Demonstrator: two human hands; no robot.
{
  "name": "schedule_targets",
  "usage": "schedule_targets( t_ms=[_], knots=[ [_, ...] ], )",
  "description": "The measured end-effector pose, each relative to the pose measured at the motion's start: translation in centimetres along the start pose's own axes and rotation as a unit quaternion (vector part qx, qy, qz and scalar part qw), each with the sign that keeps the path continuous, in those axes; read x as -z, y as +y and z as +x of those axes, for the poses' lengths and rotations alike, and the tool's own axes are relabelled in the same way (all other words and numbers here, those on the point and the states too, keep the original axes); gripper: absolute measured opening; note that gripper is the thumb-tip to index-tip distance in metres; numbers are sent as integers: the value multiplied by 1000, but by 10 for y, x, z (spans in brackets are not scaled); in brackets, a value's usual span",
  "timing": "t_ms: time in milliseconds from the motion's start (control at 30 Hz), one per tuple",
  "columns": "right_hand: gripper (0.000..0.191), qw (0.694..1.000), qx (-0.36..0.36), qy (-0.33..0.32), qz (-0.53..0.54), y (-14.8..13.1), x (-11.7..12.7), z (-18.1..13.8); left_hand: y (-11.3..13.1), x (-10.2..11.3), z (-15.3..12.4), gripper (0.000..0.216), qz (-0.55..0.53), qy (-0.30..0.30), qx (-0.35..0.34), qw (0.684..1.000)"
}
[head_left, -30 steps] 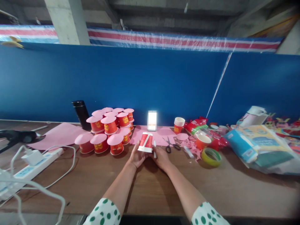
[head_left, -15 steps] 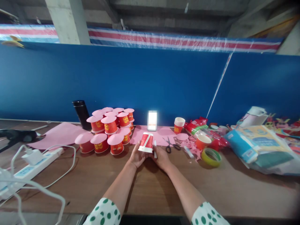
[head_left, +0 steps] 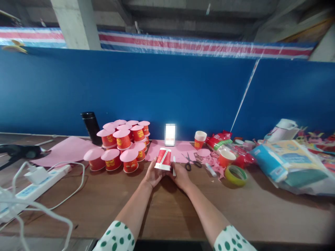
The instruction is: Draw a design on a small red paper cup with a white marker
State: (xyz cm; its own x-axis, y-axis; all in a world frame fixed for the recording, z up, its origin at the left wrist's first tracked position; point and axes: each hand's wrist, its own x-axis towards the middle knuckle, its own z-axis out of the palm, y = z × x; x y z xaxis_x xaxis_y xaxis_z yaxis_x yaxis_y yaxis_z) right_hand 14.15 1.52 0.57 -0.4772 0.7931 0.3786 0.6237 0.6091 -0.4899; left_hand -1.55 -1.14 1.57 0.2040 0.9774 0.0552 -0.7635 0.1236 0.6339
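Note:
Between my hands, near the middle of the view, a red paper cup (head_left: 164, 158) is tilted, its white edge towards me and a white printed strip down its side. My left hand (head_left: 154, 176) is closed around the cup's left side and underside. A slim white pen-like stick (head_left: 174, 166) stands upright in the closed fingers of my right hand (head_left: 181, 177), close beside the cup. Whether the right fingertips also touch the cup is hidden. Behind the hands lies a pink paper sheet (head_left: 180, 150). Black scissors (head_left: 188, 162) rest just right of my right hand.
Left, red cups (head_left: 123, 141) topped with pink discs are stacked near a black flask (head_left: 91, 127) and power strip (head_left: 39, 191). Right are stacked paper cups (head_left: 200, 139), pink scraps (head_left: 213, 162), a tape roll (head_left: 236, 175) and plastic packages (head_left: 285, 164). A lit screen (head_left: 170, 134) stands behind.
The white stick in my right hand has shifted very slightly to the right. The cup and my left hand look nearly unchanged.

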Motion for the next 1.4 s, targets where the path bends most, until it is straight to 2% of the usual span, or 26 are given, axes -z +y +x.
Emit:
schedule_targets(
  t_ms=[733,1000,1200,1400],
  knots=[
    [17,1000,-4,10,1,2,-3,0,0,-1,0,46,6,0,-6,1000],
    [31,1000,24,12,9,0,-1,0,1,-4,-1,46,12,7,-6,1000],
    [22,1000,23,5,-7,-1,0,1,0,-4,-1,45,10,7,-9,1000],
    [21,1000,24,0,-12,-3,1,0,1,-6,-2,45,13,23,-4,1000]
  ],
)
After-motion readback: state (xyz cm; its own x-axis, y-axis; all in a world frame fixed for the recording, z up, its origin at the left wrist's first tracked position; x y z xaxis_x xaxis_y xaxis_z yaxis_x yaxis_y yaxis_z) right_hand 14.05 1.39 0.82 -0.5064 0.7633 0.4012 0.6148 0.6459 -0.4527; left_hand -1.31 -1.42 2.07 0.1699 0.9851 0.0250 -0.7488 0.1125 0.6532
